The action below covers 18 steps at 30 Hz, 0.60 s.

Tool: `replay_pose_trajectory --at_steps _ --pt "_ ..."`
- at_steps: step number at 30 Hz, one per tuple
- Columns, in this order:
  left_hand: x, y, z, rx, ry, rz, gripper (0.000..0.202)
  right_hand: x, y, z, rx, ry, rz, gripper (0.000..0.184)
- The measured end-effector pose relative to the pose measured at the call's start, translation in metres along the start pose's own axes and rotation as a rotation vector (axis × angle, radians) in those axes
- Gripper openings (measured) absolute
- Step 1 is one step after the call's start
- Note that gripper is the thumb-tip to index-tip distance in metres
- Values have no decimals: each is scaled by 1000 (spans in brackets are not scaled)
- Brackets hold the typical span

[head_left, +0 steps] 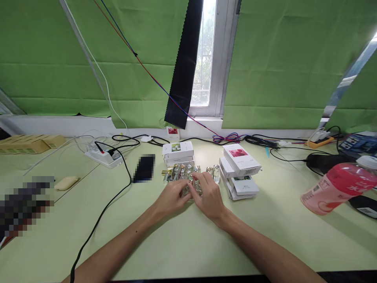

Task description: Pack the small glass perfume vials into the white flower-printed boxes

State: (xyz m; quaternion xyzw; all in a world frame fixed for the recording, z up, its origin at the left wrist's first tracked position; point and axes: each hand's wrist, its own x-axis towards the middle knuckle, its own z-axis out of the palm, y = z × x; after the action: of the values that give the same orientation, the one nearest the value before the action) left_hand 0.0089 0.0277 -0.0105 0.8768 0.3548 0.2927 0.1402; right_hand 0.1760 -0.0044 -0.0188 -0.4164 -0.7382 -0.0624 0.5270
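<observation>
My left hand (173,196) and my right hand (207,193) meet at the middle of the table, fingers curled around a small clear glass bottle (188,191). Just behind them lies a row of several small glass bottles with gold caps (184,171). One more bottle (216,173) stands upright to the right of the row. A stack of white boxes (178,153) sits behind the bottles. Another pile of white boxes with pink and green pictures (240,169) lies to the right of my right hand.
A pink drink bottle (338,188) lies on its side at the right. A white power strip (103,156) with black cables sits at the left, a dark phone (144,168) beside it. Cardboard boxes (29,143) stand far left. Cables run along the window sill.
</observation>
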Motion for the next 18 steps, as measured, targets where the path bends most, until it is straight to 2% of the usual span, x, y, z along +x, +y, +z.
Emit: replay_pose_trajectory --at_steps 12,18 --pt "0 -2 1 5 -1 12 15 -1 -3 -1 -5 -8 41 15" --pt "0 -1 0 15 -3 14 14 -3 -6 -1 34 -25 52 31"
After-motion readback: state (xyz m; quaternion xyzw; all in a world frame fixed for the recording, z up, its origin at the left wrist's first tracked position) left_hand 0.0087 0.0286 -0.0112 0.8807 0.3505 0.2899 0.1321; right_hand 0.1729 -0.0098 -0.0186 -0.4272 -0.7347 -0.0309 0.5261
